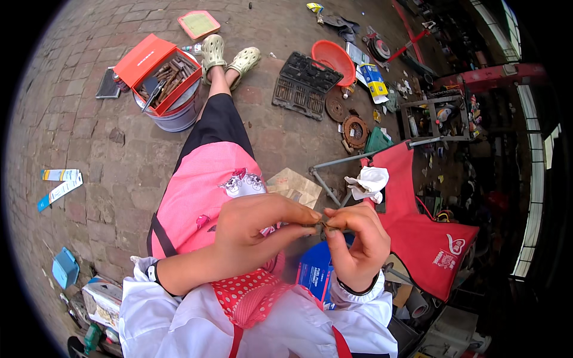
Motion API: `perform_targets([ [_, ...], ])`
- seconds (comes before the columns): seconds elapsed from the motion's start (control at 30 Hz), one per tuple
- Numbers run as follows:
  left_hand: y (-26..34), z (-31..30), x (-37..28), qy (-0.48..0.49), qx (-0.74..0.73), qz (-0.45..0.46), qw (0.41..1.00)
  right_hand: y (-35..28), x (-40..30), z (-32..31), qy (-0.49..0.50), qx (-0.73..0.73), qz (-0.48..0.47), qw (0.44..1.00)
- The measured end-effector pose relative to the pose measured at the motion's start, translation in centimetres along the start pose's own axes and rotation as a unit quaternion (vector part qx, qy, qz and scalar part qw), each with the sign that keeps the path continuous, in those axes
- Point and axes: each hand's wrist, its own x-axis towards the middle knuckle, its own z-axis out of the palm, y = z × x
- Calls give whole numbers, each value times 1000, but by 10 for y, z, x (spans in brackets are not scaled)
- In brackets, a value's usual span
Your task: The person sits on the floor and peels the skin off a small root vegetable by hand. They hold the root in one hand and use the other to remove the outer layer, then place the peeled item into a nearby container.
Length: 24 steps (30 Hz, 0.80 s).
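My left hand [264, 223] and my right hand [358, 235] meet in front of my apron [203, 179]. The fingertips of both hands pinch a small dark piece [321, 225], apparently metal; fingers cover most of it. Past my knees, an open red box [145, 60] rests on a metal pail [177, 117]. Many brown, rod-like metal pieces [172, 78] fill the box, and a pliers-like tool [155, 95] lies across its near side. To the right on the ground is an open black tool case [309, 83] with rows of rusty-looking pieces in its slots.
A red folding chair [429, 241] stands close on my right, with a white cloth [368, 183] on it. Beyond lie an orange basin [333, 58], a rusty clutch pressure plate [355, 131] and a green case [378, 139]. Flattened cardboard [293, 185] and a blue box [309, 270] are nearby.
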Motion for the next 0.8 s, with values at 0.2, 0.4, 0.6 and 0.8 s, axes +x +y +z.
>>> perform_targets([
  [0.2,0,-1,-1,-6,40,-2,999,-2,3,3,-15,-81,-46,996],
  [0.4,-4,4,-11,83,-51,-66,993,18,-5,8,-162,-275,-33,947],
  [0.6,8,-8,11,11,-181,-76,980,20,1,-3,-8,-98,22,995],
  [0.8,0,-6,2,7,-199,-47,979,14,-10,6,73,246,64,965],
])
